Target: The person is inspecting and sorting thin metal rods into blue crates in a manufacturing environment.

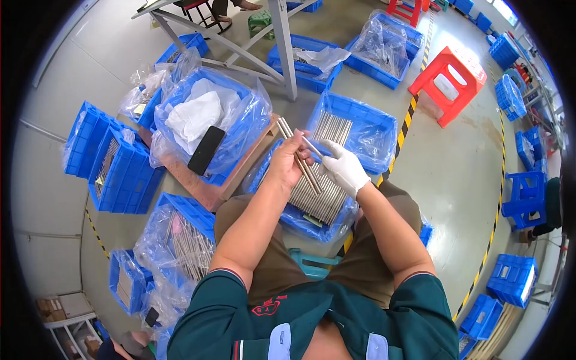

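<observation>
My bare left hand (288,161) is closed around a few slim metal rods (309,177), which slant down to the right from its fingers. My right hand (343,170), in a white glove, pinches one more metal rod (311,146) whose far end meets the left fingertips. Both hands are above a blue plastic bin (343,227) lined with clear film, where many similar rods (321,201) lie side by side. Just beyond it, another blue bin (384,135) holds a row of rods (332,127) at its left and loose clear film at its right.
A black phone (207,150) rests on a film-lined bin (231,87) with white cloth, left of the hands. More bins of rods (187,240) stand at lower left. A red stool (447,84) is at far right, beyond yellow-black floor tape (408,123). A table leg (283,54) rises ahead.
</observation>
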`<move>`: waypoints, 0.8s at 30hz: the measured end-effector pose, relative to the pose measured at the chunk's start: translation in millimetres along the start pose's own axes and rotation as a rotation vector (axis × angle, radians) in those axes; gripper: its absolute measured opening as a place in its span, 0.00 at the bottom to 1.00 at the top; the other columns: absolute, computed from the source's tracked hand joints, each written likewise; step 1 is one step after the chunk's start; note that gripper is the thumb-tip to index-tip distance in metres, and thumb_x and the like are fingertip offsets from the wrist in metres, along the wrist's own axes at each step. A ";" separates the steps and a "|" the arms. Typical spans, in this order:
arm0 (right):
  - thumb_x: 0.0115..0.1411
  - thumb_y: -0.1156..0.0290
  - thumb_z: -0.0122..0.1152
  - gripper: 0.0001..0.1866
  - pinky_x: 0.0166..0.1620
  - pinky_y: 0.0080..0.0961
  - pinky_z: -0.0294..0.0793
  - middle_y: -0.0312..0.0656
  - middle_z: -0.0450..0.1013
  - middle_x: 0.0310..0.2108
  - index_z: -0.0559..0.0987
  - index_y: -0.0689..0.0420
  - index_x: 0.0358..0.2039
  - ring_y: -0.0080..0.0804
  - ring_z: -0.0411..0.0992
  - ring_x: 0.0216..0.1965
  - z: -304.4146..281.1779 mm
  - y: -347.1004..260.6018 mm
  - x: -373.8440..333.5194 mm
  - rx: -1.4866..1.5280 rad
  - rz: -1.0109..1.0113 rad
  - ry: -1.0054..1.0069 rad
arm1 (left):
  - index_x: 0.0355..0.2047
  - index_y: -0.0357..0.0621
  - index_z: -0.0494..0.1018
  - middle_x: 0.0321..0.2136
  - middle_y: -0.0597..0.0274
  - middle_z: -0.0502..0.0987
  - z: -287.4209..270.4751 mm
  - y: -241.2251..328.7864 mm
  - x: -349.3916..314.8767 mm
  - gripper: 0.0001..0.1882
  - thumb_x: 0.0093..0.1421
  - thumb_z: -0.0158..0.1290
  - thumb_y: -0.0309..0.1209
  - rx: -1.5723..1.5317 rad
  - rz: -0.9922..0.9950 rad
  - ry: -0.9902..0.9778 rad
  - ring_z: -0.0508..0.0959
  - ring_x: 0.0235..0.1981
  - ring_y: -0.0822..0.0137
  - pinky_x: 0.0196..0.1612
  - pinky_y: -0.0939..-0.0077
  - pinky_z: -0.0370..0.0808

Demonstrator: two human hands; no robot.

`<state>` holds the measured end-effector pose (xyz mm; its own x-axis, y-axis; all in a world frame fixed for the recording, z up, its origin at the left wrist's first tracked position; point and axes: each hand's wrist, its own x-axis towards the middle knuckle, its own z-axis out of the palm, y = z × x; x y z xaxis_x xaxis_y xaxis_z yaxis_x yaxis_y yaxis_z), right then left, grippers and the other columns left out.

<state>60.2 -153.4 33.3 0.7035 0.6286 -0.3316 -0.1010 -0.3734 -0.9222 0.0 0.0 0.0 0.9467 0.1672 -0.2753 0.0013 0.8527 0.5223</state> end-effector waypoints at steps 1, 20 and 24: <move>0.55 0.71 0.49 0.26 0.37 0.25 0.73 0.46 0.75 0.35 0.65 0.60 0.56 0.34 0.74 0.30 0.9 1.4 1.7 -0.034 -0.076 0.050 | 0.40 0.39 0.71 0.19 0.70 0.66 4.6 -4.4 -2.9 0.18 0.56 0.56 0.39 0.033 -0.019 -0.015 0.66 0.21 0.74 0.25 0.77 0.66; 0.62 0.64 0.49 0.12 0.16 0.15 0.49 0.27 0.56 0.13 0.72 0.57 0.27 0.15 0.52 0.13 13.3 16.2 -15.7 0.619 0.144 -0.128 | 0.41 0.40 0.71 0.19 0.70 0.63 -3.3 -9.4 -1.6 0.15 0.61 0.50 0.39 0.040 -0.085 0.113 0.64 0.18 0.74 0.22 0.75 0.65; 0.63 0.59 0.48 0.13 0.15 0.15 0.47 0.26 0.55 0.12 0.71 0.54 0.27 0.14 0.50 0.12 6.6 11.0 -20.8 0.726 0.191 -0.255 | 0.42 0.41 0.70 0.20 0.69 0.63 2.9 -4.9 -5.6 0.17 0.61 0.50 0.41 0.047 -0.030 -0.009 0.64 0.20 0.74 0.25 0.77 0.65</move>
<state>39.8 -166.1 28.8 0.4539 0.7679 -0.4520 -0.6994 -0.0073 -0.7146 -4.4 -6.5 1.4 0.9488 0.1375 -0.2844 0.0444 0.8332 0.5511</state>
